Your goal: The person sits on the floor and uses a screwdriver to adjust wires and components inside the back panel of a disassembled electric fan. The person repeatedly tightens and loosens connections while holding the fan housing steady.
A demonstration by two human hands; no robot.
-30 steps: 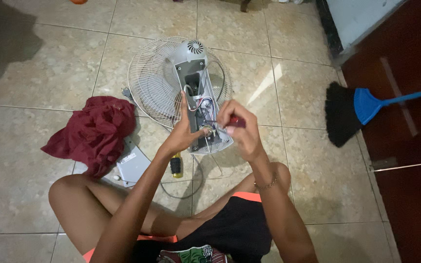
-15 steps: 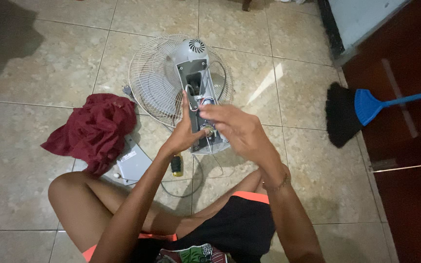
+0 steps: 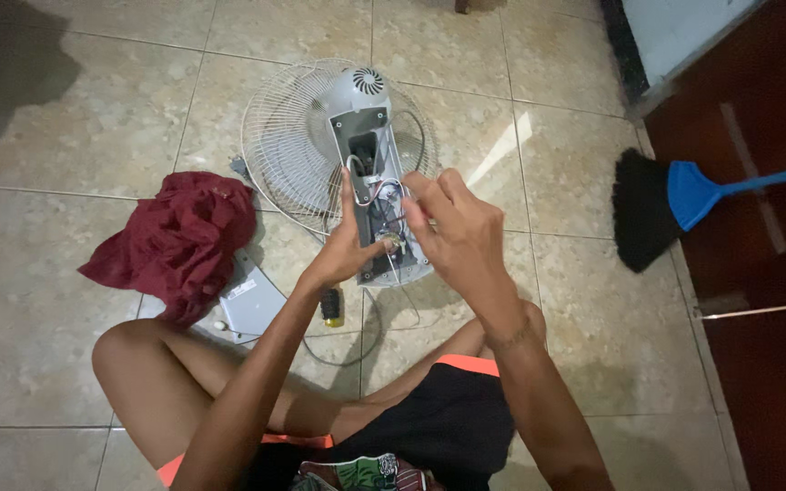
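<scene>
A person sits on the tiled floor [image 3: 65, 364] with a fan [image 3: 320, 155] lying grille-down in front of them, its grey housing [image 3: 377, 195] open and facing up. The housing's long axis runs from near to far, slightly tilted, with the round motor cap at the far end and loose wires [image 3: 384, 195] showing in the open middle.

The left hand [image 3: 347, 250] rests against the near left edge of the housing, fingers stretched up along its length, thumb reaching toward a small round part near the bottom; it steadies rather than grips, holding nothing closed in it. The right hand [image 3: 457, 232] hovers just right of the housing, fingers loosely curled and pinched toward the same spot; whether it holds anything small I cannot tell. Both hands meet at the near end of the housing, the left touching it.

A dark red cloth [image 3: 179, 241] lies left, partly over a pale cover panel [image 3: 252, 305]. A yellow-handled screwdriver [image 3: 331, 307] lies near the left wrist. A blue broom [image 3: 684, 195] lies far right.
</scene>
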